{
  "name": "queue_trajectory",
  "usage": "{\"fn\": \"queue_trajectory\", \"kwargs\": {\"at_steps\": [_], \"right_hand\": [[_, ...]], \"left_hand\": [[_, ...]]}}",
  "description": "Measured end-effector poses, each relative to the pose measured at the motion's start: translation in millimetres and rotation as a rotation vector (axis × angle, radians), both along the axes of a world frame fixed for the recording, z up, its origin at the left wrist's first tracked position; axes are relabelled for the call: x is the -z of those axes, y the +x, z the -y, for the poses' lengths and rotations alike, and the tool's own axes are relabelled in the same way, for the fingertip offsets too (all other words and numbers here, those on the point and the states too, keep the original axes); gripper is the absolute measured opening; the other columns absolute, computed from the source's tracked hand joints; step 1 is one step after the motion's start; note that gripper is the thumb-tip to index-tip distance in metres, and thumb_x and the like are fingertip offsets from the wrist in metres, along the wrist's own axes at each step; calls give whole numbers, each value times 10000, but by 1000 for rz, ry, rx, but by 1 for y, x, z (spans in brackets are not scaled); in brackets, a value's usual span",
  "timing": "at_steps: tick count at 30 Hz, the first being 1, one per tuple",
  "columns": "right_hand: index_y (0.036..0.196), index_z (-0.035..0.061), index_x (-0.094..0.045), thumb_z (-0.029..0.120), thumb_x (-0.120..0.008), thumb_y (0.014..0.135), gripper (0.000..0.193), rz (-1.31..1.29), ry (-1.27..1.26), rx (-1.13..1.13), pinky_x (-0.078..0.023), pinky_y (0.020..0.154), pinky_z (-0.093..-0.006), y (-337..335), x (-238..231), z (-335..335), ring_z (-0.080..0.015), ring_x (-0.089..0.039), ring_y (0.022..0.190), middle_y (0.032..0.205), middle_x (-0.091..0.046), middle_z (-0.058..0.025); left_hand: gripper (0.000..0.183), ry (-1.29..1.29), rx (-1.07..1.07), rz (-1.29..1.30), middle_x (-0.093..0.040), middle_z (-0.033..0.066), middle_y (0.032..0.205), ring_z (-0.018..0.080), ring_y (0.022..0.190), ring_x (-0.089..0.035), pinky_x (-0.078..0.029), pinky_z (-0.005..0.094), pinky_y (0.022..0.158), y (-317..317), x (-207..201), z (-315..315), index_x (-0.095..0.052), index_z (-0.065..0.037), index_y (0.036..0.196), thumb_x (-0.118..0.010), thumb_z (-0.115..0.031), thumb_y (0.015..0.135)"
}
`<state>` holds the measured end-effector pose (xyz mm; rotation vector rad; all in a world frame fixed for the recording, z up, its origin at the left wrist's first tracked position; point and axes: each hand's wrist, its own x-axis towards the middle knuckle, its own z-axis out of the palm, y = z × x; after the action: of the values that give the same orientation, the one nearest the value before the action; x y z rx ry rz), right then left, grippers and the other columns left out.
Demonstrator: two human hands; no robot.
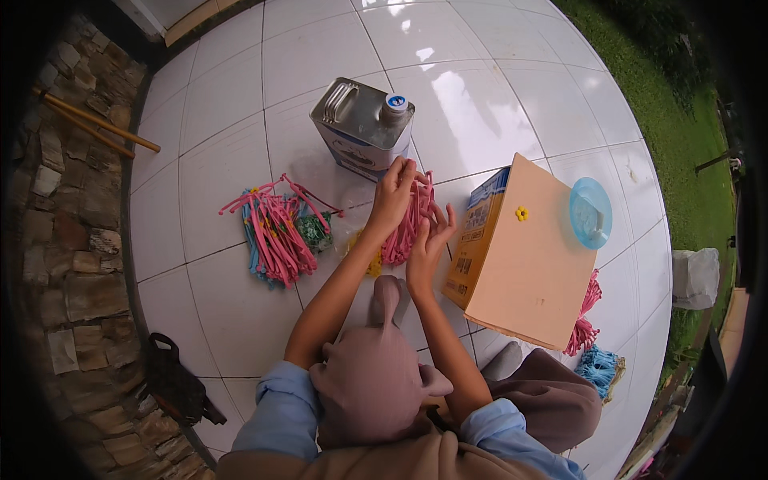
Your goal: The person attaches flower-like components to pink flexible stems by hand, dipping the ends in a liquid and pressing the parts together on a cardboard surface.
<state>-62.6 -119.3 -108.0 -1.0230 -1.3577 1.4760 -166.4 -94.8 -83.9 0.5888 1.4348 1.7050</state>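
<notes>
My left hand reaches over a bundle of pink cords. Its thumb and fingertips are pressed together near the metal can, and I cannot make out what is between them. Just right of the bundle is my right hand, its fingers apart and slightly bent, close to the pink strands. Part of the bundle is hidden behind both hands. Another pile of pink cords with light blue ones lies to the left, beside a small green bundle. Small yellow pieces sit beneath my left forearm.
A rectangular metal can with a blue-and-white cap stands ahead. At right, a cardboard box carries a yellow flower piece and a translucent blue bowl. Beyond it lie more pink cords and blue cords. A dark bag rests lower left.
</notes>
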Motion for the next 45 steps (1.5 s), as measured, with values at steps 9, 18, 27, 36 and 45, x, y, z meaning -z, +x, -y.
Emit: {"fn": "queue_trajectory", "kwargs": {"at_steps": [9,18,27,36,45], "right_hand": [[1361,-1,-167,-1,-360,886,513,221,-104,-22,-272,1038,-383,-18,84,-10,-330,-334,1273,1333,-319,-282],[1304,1,-257,-2,-336,900,412,-69,-76,-131,-375,971,-343,17,-24,2,-253,-459,1160,1251,-395,-193],[1286,15,-245,-6,-452,878,457,28,555,-13,-500,706,-307,181,-215,-89,-185,-618,796,1001,-542,-151],[1165,48,-493,175,-511,838,351,1511,-27,-167,-468,789,-429,481,-8,-138,-351,-605,933,1040,-604,-203],[1110,58,-408,192,-568,795,378,921,-172,164,-440,768,-494,413,97,-71,-427,-553,933,1021,-580,-236]], "left_hand": [[248,-429,109,-1174,-624,204,868,370,814,-602,-470,434,688,-23,133,-28,-614,-34,905,-495,-250,880],[228,-321,-68,-860,-634,107,786,285,675,-629,-487,376,593,10,-18,-4,-506,-16,823,-616,-215,814],[256,193,326,-905,-636,134,820,237,745,-641,-505,334,676,191,-227,-25,-545,7,888,-569,-245,848],[275,26,902,-830,-621,128,905,245,783,-619,-479,353,710,390,-41,-71,-547,-19,1004,-585,-218,818],[357,-231,509,-613,-541,147,998,254,928,-548,-444,366,821,404,177,-4,-487,-11,1127,-487,42,774]]}}
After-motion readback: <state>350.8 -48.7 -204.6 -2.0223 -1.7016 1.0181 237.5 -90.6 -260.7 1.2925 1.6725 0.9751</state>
